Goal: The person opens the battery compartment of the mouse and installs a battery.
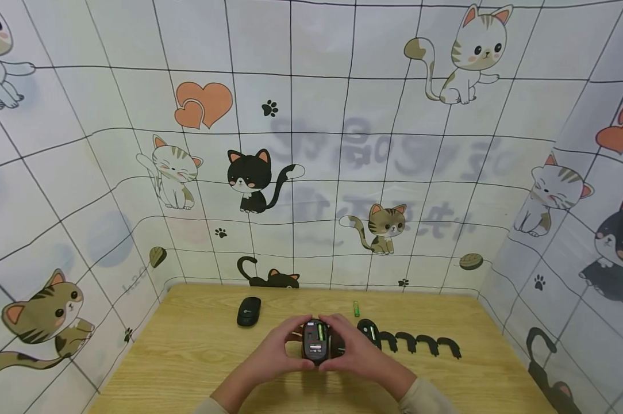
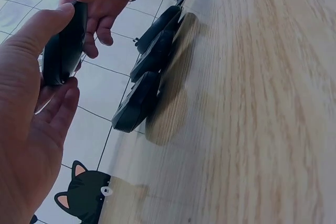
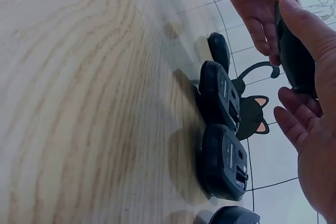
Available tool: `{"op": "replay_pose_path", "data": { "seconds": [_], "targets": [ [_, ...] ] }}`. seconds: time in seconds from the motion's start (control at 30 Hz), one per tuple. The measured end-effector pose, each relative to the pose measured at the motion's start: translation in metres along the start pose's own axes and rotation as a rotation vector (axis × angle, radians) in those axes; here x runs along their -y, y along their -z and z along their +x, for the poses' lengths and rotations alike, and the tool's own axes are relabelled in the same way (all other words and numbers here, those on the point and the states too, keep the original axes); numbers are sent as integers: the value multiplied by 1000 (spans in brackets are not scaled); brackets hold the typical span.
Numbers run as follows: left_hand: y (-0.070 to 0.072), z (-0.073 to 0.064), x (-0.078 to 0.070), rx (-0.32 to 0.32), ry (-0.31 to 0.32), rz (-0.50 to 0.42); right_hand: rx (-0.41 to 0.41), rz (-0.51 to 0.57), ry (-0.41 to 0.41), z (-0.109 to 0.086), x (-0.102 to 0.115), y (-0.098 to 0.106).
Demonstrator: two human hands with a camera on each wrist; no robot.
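Both hands hold a black computer mouse with its underside facing up, above the wooden table. A green battery shows in the mouse's uncovered compartment. My left hand grips the mouse by its left side, thumb at the near end and fingers at the far end. From the right side, my right hand grips it in the same way. The wrist views show the mouse edge-on between the two hands, raised off the table. Part of another dark mouse appears behind the right hand's fingers.
A black mouse sits at the back left of the table. To the right lie an upturned mouse with its compartment uncovered, several curved black covers in a row, and a loose green battery. A cat-print curtain surrounds the table.
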State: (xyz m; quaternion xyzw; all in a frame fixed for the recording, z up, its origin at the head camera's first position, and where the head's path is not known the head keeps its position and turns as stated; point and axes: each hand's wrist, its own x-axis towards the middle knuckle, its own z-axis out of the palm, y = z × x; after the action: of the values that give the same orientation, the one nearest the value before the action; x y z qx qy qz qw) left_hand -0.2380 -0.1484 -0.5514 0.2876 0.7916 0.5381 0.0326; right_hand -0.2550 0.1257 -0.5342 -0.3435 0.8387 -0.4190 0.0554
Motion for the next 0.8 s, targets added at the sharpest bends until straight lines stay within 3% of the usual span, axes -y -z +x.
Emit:
{"op": "replay_pose_path", "data": {
  "seconds": [0.33,0.5,0.67,0.8],
  "targets": [
    [13,-5,3,-14,24,128,48,-30,73,12,-1,1],
    [23,-6,7,-22,61,182,68,-51,43,23,-1,-3],
    [35,-7,10,2,101,158,77,-71,26,36,-3,-10],
    [44,-7,16,23,97,138,74,-128,16,47,-5,-17]
  ]
}}
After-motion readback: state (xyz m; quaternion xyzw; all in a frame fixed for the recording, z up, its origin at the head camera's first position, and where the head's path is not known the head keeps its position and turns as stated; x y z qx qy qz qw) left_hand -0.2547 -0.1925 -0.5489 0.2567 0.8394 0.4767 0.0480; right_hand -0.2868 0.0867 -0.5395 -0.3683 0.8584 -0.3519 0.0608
